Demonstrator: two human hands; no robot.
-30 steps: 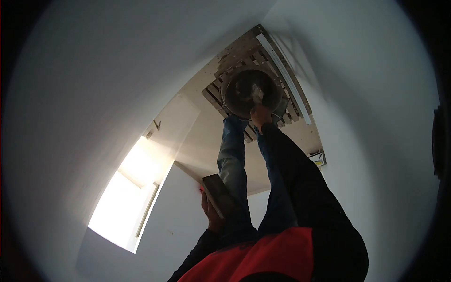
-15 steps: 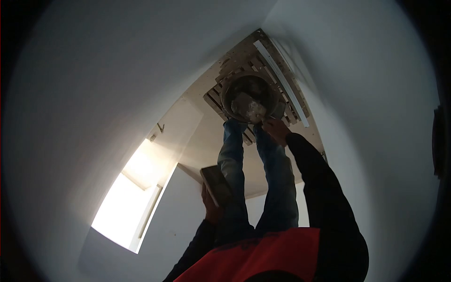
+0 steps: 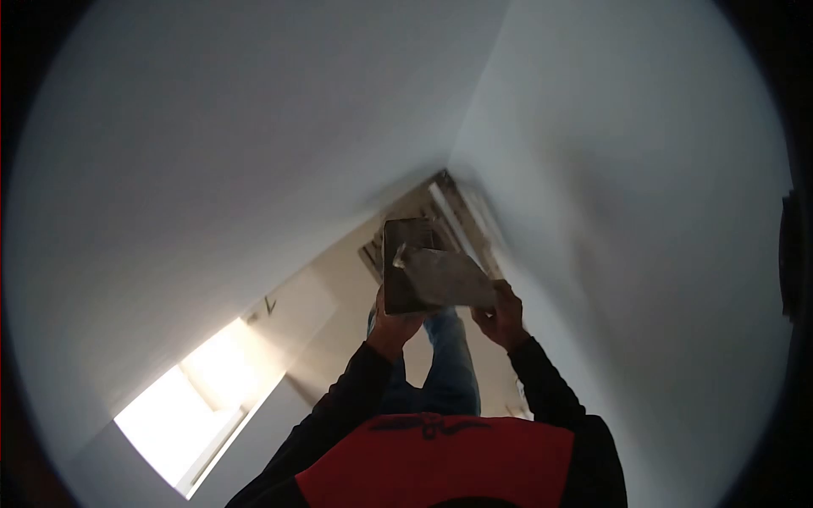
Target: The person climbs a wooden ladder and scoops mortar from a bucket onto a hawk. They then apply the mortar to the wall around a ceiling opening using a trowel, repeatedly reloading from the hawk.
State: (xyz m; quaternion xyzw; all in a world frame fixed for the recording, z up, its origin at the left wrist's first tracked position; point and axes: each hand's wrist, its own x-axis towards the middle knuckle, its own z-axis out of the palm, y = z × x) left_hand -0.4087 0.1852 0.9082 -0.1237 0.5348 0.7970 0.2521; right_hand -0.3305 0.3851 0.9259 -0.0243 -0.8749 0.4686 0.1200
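My left hand point(image 3: 395, 328) is closed on the near end of a dark rectangular plastering float point(image 3: 398, 292), held out in front of my chest. In my right hand point(image 3: 503, 317) is a trowel point(image 3: 449, 279) with a broad grey blade, its grip covered by my fingers. The trowel's blade lies across the float in this view, pointing to the left. A small pale lump shows at the blade's far left edge. Both hands are raised above my legs, close to the room's corner.
Two pale walls point(image 3: 279, 161) meet in a corner ahead. On the floor behind the tools are a slatted pallet point(image 3: 370, 256) and a long white strip point(image 3: 453, 216). A bright window opening point(image 3: 174, 423) is at the lower left.
My right hand has risen with the trowel from the bucket on the floor to the float. My left hand has lifted the float forward. The bucket is now hidden behind the tools.
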